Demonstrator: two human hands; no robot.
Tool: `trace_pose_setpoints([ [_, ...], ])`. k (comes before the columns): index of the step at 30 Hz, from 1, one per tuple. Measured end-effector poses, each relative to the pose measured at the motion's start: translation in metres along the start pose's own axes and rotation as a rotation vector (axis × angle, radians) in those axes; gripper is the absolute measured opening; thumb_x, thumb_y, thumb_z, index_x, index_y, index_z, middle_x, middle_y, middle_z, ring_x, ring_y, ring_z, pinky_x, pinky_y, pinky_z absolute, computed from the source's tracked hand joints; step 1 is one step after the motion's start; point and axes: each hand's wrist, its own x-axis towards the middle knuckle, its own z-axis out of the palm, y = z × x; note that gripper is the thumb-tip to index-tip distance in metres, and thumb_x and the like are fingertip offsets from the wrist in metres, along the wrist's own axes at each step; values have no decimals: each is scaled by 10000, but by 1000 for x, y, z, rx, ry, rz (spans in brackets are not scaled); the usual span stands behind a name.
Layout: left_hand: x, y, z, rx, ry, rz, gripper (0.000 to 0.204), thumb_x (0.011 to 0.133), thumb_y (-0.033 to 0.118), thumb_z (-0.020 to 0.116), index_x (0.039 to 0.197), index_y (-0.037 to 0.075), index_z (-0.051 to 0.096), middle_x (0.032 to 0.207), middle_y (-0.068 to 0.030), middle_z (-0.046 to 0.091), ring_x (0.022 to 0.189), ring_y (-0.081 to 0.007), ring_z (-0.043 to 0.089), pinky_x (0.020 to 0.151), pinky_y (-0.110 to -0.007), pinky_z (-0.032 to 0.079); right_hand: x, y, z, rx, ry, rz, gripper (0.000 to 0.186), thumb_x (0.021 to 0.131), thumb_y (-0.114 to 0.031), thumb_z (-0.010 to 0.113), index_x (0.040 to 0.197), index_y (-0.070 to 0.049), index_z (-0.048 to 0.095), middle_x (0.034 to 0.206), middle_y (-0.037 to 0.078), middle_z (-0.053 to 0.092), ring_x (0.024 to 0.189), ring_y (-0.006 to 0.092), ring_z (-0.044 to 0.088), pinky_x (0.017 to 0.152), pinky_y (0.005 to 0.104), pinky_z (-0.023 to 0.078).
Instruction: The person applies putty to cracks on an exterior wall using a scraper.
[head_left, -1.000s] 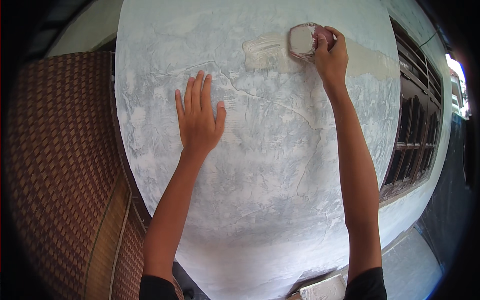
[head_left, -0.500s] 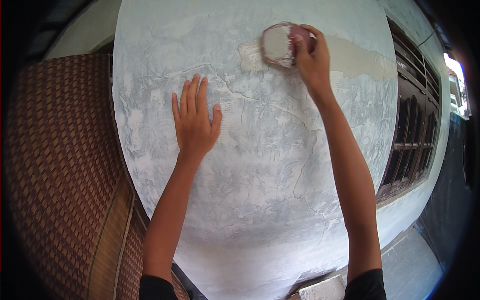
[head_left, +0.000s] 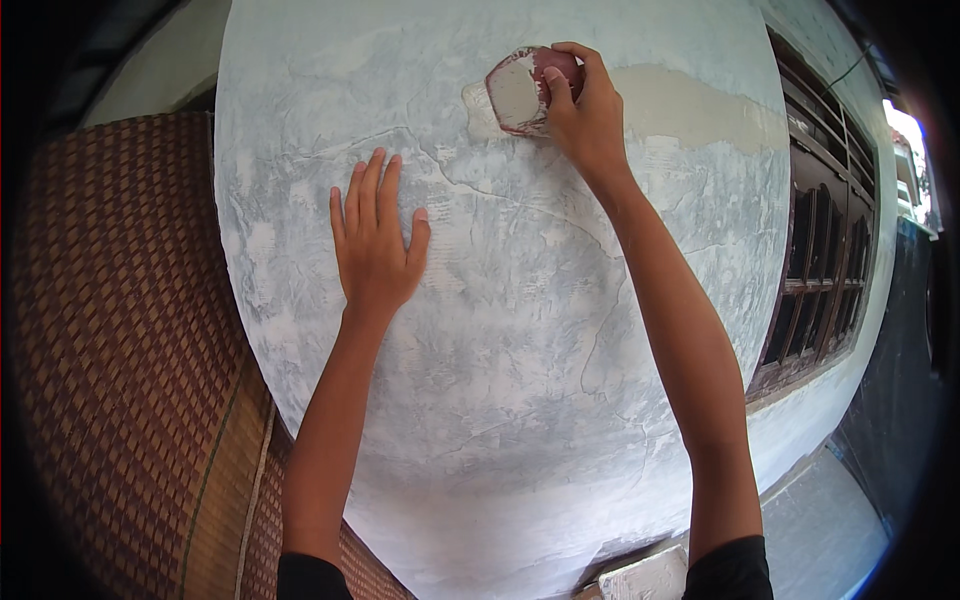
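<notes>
The right hand (head_left: 592,118) grasps a dark red, flat, angular hand tool (head_left: 516,94) near the top of a grey-and-white mottled plaster wall (head_left: 480,340). The thumb lies across the near face and the fingers wrap the far right edge; the grip is closed on the tool. Holding it by this edge probably keeps the broad left part, coated with pale paste, clear of the hand. The tool lies between a smooth beige band of paste (head_left: 695,105) on its right and a small rough patch of paste (head_left: 477,108) at its left edge. Whether its rear edge presses on the wall cannot be determined.

The left hand (head_left: 376,248) holds nothing. Its palm faces the wall, with the fingers extended upward and the thumb spread to the right, below a thin, raised crack line (head_left: 355,143). It appears to rest on the surface, presumably as a brace; full palm contact is not visible.

Arm pose: the right forearm rises from the lower edge and slants up and left, with the hand well above the left one. The left forearm slants up and right. A shallow tray of pale paste (head_left: 645,580) sits low, beside the right sleeve (head_left: 730,570).
</notes>
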Motion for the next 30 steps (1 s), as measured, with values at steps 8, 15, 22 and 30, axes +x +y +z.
trace_pose_setpoints([
  [8,-1,2,1,33,19,-11,588,935,265,524,1482,92,397,1548,-86,381,1453,-287,309,1203,-532,153,15,29,-36,73,207,290,271,928,-112,606,1190,-48,579,947,208,706,878,314,707,816,399,540],
  [15,-1,-3,-2,18,15,8,589,937,266,519,1485,90,392,1555,-88,372,1454,-290,306,1203,-539,154,13,31,-20,-34,-4,160,285,924,-109,607,1202,-55,573,965,229,701,916,351,702,848,420,531],
  [22,-1,2,3,23,31,1,580,940,256,514,1483,94,396,1553,-89,376,1453,-293,309,1203,-535,156,11,19,-23,104,83,175,285,936,-125,604,1211,-55,576,1000,237,691,941,313,694,836,383,530],
  [30,-2,2,3,21,32,-2,578,937,256,519,1479,92,402,1553,-90,377,1454,-292,308,1203,-535,153,17,48,-47,-93,232,276,285,928,-110,596,1202,-36,576,1003,210,704,929,310,706,845,386,537],
])
